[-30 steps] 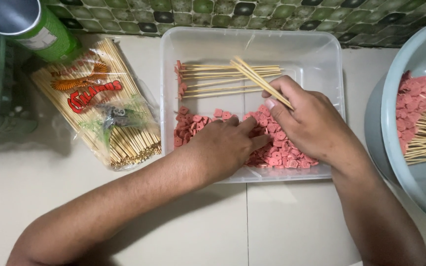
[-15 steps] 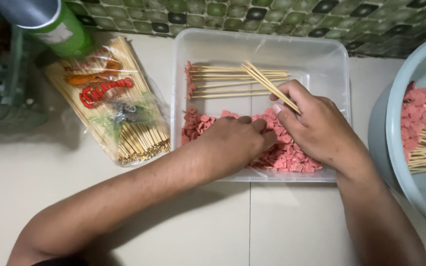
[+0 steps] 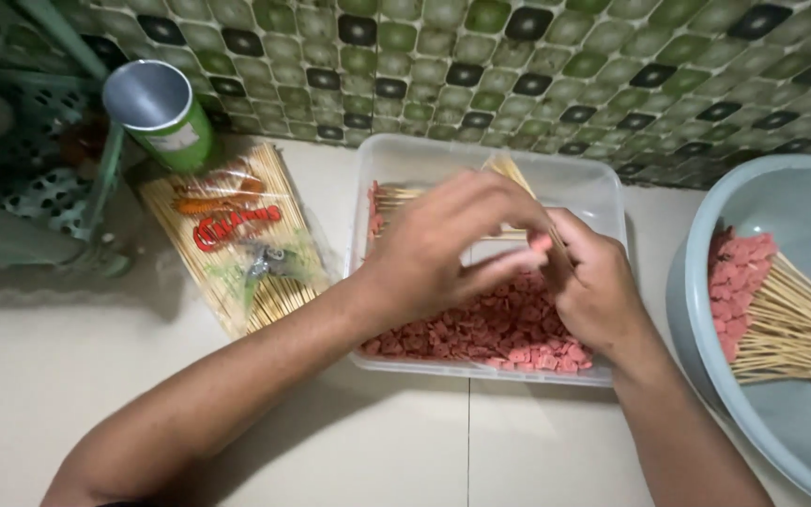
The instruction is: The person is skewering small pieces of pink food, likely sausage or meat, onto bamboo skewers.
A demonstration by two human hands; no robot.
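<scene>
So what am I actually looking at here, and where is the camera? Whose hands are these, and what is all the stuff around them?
There is no machine here: a person wears one camera on the head, and it looks down at that person's own two bare hands over a pale counter by a green tiled wall. The left hand and the right hand meet above a clear plastic tub that holds small pink meat pieces and some bare wooden skewers. The left hand pinches a pink piece at its fingertips; the right hand seems to hold a skewer, mostly hidden. To the right stands a grey basin with loaded skewers. To the left lie a packet of skewers and a green can.
</scene>
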